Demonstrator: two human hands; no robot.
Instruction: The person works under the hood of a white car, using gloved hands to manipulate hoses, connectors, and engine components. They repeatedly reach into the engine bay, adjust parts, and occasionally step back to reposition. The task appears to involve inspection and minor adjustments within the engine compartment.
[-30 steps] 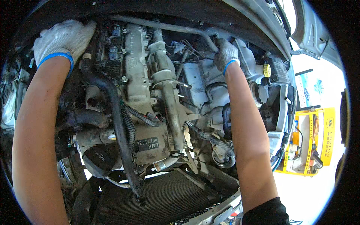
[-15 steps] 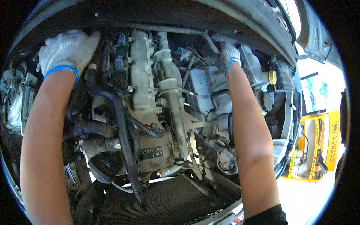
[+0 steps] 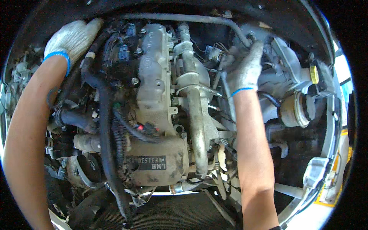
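A slim, dull grey pipe (image 3: 172, 17) lies across the far end of the engine (image 3: 151, 90) from 11 to 1 o'clock, its right end bending downward. A thick black hose (image 3: 101, 90), pale-banded near its upper bend, snakes from 10 o'clock down to 7, along the grimy grey engine's left side.

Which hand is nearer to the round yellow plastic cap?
Right. The white-knit-gloved right hand is left of the cap, apart from it; the white-knit-gloved left hand is much farther off, left of the long grey metal engine cover.
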